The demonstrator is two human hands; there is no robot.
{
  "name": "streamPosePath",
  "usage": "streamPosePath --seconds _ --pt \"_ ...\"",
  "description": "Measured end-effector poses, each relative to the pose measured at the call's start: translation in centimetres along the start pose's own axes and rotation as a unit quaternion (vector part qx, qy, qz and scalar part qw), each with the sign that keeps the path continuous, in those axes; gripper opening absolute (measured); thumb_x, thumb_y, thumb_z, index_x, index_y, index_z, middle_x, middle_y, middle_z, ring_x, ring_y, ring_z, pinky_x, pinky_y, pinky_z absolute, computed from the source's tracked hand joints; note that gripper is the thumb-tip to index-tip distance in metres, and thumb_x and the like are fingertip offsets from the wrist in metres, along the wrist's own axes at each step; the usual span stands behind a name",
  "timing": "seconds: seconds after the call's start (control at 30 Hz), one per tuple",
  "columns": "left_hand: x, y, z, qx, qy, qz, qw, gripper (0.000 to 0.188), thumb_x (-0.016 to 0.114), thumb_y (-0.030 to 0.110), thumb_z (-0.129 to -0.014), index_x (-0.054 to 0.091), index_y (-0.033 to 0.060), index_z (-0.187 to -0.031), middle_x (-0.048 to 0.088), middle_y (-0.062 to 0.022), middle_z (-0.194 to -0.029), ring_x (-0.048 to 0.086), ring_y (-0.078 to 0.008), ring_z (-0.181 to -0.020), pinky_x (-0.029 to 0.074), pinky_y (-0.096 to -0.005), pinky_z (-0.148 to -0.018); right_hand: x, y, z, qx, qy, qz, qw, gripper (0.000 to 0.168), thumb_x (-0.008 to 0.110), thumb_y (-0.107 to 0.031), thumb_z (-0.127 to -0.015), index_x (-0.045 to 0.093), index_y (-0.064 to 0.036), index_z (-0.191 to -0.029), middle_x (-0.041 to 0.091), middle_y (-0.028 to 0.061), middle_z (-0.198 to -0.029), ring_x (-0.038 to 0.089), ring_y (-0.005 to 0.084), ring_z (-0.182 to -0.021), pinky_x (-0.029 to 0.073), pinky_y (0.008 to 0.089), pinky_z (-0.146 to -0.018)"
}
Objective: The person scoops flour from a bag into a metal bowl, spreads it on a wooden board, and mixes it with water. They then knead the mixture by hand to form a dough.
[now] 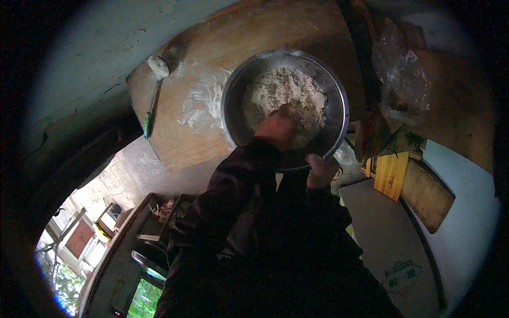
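A round metal bowl [344, 107] stands on a wooden board [179, 151] and holds a crumbly pale flour mixture [278, 85]. My left hand [279, 125] is inside the bowl, its fingers down in the near side of the mixture and mostly hidden. At the bowl's near right edge, my right hand [321, 171] grips the rim, thumb on top. Left of the bowl, loose flour [199, 105] is smeared over the board. Near the board's left edge lies a spoon [148, 119] with a green-patterned handle, its head heaped with flour.
A clear plastic bag [405, 79] lies on a wooden surface at the right. Below it are a yellow wooden board [390, 175] and a grey surface [389, 222]. A wall borders the work board at the upper left. A cabinet with an open compartment [153, 222] stands at the lower left.
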State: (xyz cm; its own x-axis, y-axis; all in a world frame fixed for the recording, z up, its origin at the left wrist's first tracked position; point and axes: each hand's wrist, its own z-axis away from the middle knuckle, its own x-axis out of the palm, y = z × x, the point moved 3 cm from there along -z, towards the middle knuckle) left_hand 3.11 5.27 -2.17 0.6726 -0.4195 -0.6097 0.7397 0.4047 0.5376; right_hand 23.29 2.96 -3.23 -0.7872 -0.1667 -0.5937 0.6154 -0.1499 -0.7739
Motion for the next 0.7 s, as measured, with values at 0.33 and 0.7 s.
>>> streamPosePath --seconds 0.33,0.7 --pt "-3.1 -2.1 0.5 0.029 0.227 -0.139 0.964 0.053 0.069 0.027 -0.076 0.06 0.0157 -0.127 0.042 -0.0217 -0.141 0.038 -0.0481 -0.13 0.041 -0.0571 -0.101 0.7 5.0 -1.0 -0.038 -0.029 -0.026 0.999 0.032 0.078 -0.014 -0.058 0.073 -0.007 -0.089 0.072 0.008 -0.088 0.064 0.0209 -0.074 0.053 0.0376 -0.066" --pt "-1.5 4.9 -5.7 -0.003 0.138 -0.067 0.988 0.051 0.068 0.046 -0.079 0.061 0.0264 -0.126 0.047 -0.0173 -0.136 0.043 -0.044 -0.128 0.043 -0.0576 -0.098 0.3 3.3 -0.3 0.125 -0.017 -0.136 0.983 0.043 0.083 -0.03 -0.061 0.072 -0.004 -0.093 0.073 0.0076 -0.087 0.063 0.0221 -0.073 0.052 0.0398 -0.068"
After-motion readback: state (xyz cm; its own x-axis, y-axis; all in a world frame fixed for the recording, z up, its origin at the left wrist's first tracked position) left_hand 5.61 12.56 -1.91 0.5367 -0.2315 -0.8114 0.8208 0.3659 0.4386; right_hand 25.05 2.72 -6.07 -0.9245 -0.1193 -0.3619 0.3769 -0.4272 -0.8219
